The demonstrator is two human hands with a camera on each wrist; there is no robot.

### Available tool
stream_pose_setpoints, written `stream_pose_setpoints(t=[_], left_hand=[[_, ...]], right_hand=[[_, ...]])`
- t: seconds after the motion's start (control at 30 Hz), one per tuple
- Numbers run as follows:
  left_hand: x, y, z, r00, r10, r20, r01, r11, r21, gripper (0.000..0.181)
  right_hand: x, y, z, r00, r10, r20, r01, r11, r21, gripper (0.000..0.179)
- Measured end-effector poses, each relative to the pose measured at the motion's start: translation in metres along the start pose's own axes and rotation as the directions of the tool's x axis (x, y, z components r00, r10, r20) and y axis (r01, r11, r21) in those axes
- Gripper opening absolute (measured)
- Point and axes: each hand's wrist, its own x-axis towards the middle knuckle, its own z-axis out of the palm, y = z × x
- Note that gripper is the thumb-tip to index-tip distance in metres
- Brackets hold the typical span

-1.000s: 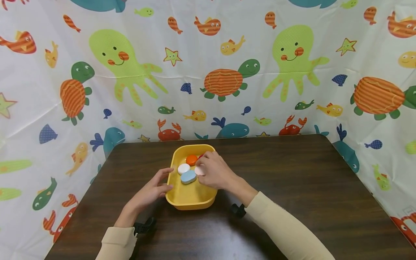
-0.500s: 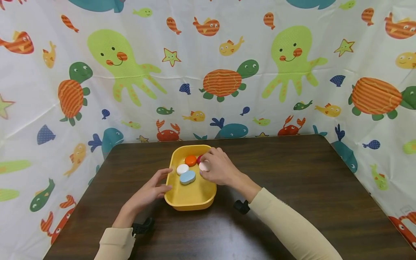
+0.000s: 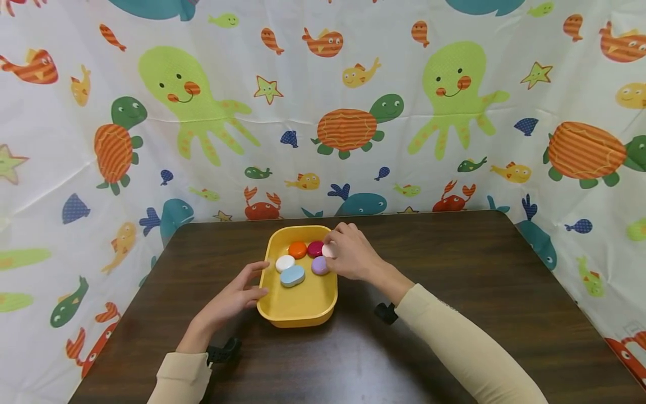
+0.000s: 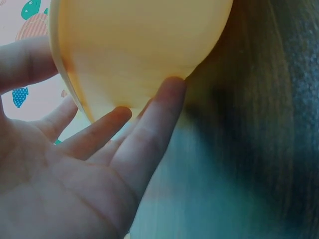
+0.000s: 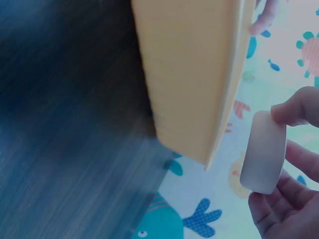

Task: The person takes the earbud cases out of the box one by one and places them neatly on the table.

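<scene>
In the head view a yellow plastic tub [image 3: 298, 322] sits on the dark table. My right hand [image 3: 355, 253] is over its far right rim, pinching a pale, whitish bar of soap [image 5: 264, 152] between thumb and fingers. My left hand [image 3: 237, 292] rests at the left side of the tub, its fingers [image 4: 149, 134] extended against the outer wall. Inside the tub lie an orange bar [image 3: 297, 250], a magenta bar [image 3: 315, 249], a lavender bar [image 3: 320, 266], a white bar [image 3: 285, 263] and a light blue oval bar [image 3: 292, 276].
The dark wood table [image 3: 454, 314] stretches to both sides of the tub. Behind it and at its sides hangs a white curtain [image 3: 298, 67] printed with sea animals. Black bands [image 3: 222, 352] are on both wrists.
My right hand has moved right and slightly away from me with the pale bar, from over the tub's middle to its right rim. The magenta and lavender bars have come into view. My left hand stays put.
</scene>
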Motion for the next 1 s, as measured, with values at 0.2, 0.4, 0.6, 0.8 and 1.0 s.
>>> stream_pose_setpoints(t=[0.2, 0.4, 0.6, 0.8, 1.0], left_hand=[[0.001, -0.001, 0.001, 1.000, -0.010, -0.006, 0.010, 1.000, 0.007, 0.067], [0.002, -0.004, 0.002, 1.000, -0.011, -0.004, 0.011, 1.000, 0.002, 0.066], [0.005, -0.001, 0.003, 1.000, -0.007, 0.003, 0.007, 1.000, 0.001, 0.065], [0.006, -0.002, 0.002, 1.000, -0.009, -0.003, 0.009, 1.000, 0.005, 0.066], [0.004, -0.003, 0.001, 1.000, -0.014, -0.005, 0.014, 1.000, -0.008, 0.066]], right_hand=[[0.002, 0.009, 0.001, 1.000, 0.003, -0.014, -0.004, 1.000, -0.014, 0.035], [0.006, 0.020, 0.003, 0.999, 0.034, -0.033, -0.035, 0.999, -0.032, 0.036], [0.010, 0.033, 0.004, 0.995, 0.075, -0.060, -0.077, 0.996, -0.039, 0.038], [0.013, 0.046, 0.007, 0.993, 0.104, -0.049, -0.107, 0.992, -0.068, 0.039], [0.015, 0.055, 0.017, 0.992, 0.115, -0.057, -0.120, 0.989, -0.091, 0.039]])
